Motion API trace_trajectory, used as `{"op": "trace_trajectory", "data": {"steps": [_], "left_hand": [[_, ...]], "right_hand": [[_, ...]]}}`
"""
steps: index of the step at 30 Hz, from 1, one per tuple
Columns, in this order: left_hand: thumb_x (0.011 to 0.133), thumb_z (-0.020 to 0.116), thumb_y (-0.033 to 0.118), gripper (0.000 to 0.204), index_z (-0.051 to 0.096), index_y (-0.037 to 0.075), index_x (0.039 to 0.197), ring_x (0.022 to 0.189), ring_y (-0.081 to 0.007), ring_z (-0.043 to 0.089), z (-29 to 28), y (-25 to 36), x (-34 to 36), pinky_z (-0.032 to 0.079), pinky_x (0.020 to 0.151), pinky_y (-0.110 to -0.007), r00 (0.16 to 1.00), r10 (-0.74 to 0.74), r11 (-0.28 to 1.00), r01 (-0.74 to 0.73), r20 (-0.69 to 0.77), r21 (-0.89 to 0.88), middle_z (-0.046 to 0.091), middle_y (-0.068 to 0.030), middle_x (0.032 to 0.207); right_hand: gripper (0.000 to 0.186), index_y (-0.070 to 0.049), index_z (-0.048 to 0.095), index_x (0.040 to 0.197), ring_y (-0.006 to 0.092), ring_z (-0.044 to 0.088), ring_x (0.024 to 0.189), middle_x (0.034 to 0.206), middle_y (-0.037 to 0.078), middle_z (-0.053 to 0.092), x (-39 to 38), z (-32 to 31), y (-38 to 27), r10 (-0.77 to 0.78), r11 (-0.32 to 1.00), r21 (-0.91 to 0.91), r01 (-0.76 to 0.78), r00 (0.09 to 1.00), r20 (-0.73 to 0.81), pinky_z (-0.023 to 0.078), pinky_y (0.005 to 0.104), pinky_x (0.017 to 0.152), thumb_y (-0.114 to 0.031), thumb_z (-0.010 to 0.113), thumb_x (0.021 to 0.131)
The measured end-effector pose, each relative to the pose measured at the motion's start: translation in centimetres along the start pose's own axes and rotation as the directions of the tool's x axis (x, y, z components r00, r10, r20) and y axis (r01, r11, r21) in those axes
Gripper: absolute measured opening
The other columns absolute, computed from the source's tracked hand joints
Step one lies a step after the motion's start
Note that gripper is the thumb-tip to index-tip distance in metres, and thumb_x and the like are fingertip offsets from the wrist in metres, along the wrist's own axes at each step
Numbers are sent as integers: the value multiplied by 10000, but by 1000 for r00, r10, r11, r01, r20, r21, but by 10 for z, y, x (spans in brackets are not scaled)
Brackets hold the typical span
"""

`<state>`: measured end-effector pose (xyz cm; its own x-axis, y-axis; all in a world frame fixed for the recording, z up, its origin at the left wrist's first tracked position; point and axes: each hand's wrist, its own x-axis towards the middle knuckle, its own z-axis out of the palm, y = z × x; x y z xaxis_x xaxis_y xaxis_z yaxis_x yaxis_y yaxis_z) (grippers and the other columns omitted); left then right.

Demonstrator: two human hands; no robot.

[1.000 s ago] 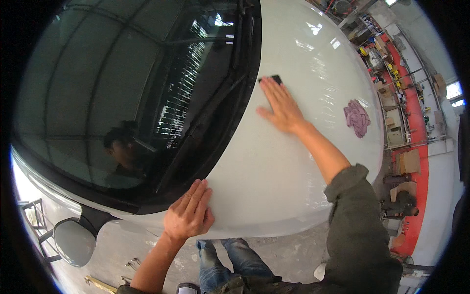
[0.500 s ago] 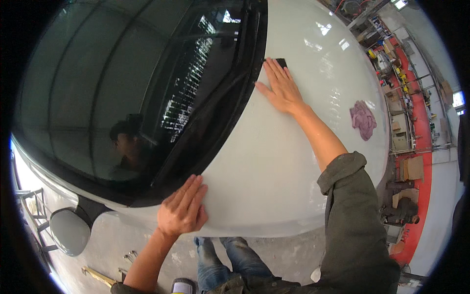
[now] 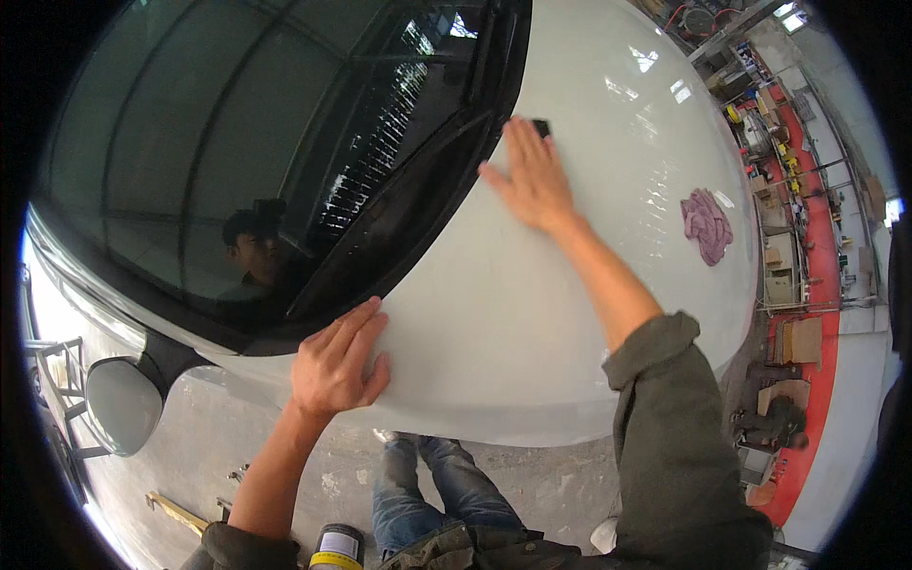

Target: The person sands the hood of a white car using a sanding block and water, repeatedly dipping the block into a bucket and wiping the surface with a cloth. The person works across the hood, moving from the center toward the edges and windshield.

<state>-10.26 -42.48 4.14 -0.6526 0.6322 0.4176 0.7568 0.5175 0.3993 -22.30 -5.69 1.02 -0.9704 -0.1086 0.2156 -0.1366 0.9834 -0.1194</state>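
My right hand point(image 3: 527, 176) lies on the white hood point(image 3: 475, 294) of a vehicle, its fingers extended and flat over a small black pad point(image 3: 541, 127), close to the dark trim along the windscreen point(image 3: 180, 161). The thumb is spread toward that trim. My left hand point(image 3: 337, 356) rests with fingers stretched out on the hood beside the lower corner of the windscreen, fingertips at the black edge. A crumpled purple cloth point(image 3: 706, 226) lies on the hood to the right of my right hand.
A side mirror point(image 3: 122, 404) juts out at left, near a metal frame point(image 3: 57, 375). Cluttered shelving point(image 3: 784, 218) runs along a red strip at right, where a crouching person point(image 3: 781, 420) is visible. On the floor point(image 3: 560, 484) are a yellow bar point(image 3: 176, 511) and a cylindrical container point(image 3: 334, 549).
My right hand has slid up along the hood with the pad, then slightly back toward me. My left hand has shifted up and left in the view, which has itself moved a little.
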Motion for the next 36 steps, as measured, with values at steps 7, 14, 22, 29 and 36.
{"op": "trace_trajectory", "data": {"steps": [7, 14, 22, 29, 36], "left_hand": [[831, 716, 91, 332, 680, 7, 1150, 957, -302, 742, -1, -5, -7, 617, 822, -385, 999, 27, 999, -26, -35, 41, 696, -169, 1301], [859, 702, 64, 43, 679, 29, 858, 796, -290, 662, -19, -24, -38, 544, 713, -393, 937, -207, 956, 255, -283, 143, 670, -90, 867], [768, 672, 30, 97, 577, 9, 771, 718, -318, 576, -13, -26, -37, 487, 647, -411, 898, -113, 955, 216, -426, 203, 545, -123, 766], [839, 633, 118, 118, 611, 27, 769, 837, -313, 610, -2, -25, -63, 473, 770, -412, 755, -306, 832, 508, -580, 223, 633, -112, 829], [868, 608, 134, 132, 620, 43, 774, 851, -302, 606, 4, -30, -49, 468, 786, -409, 747, -288, 852, 486, -599, 196, 635, -97, 824]], "right_hand": [[880, 18, 281, 1644, 336, 204, 1619, 1736, 204, 236, -133, -39, -127, -294, 943, 216, 252, 936, 193, 151, 528, 1309, -575, 521, 1040], [866, -24, 261, 1664, 311, 179, 1628, 1747, 159, 229, -221, -85, -38, -299, 954, 146, 263, 888, 351, 146, 506, 1321, -576, 503, 1042], [960, 37, 322, 1619, 343, 218, 1611, 1713, 211, 282, -118, -51, -136, -551, 831, 254, 496, 797, 247, 158, 514, 1313, -666, 526, 999], [958, 33, 360, 1605, 346, 251, 1601, 1689, 210, 338, -193, -84, -45, -633, 774, 275, 570, 690, 352, 172, 529, 1307, -681, 529, 989], [964, 33, 381, 1593, 341, 268, 1596, 1691, 200, 338, -112, -40, -160, -757, 645, 312, 698, 640, 132, 187, 506, 1305, -660, 595, 958]]}}
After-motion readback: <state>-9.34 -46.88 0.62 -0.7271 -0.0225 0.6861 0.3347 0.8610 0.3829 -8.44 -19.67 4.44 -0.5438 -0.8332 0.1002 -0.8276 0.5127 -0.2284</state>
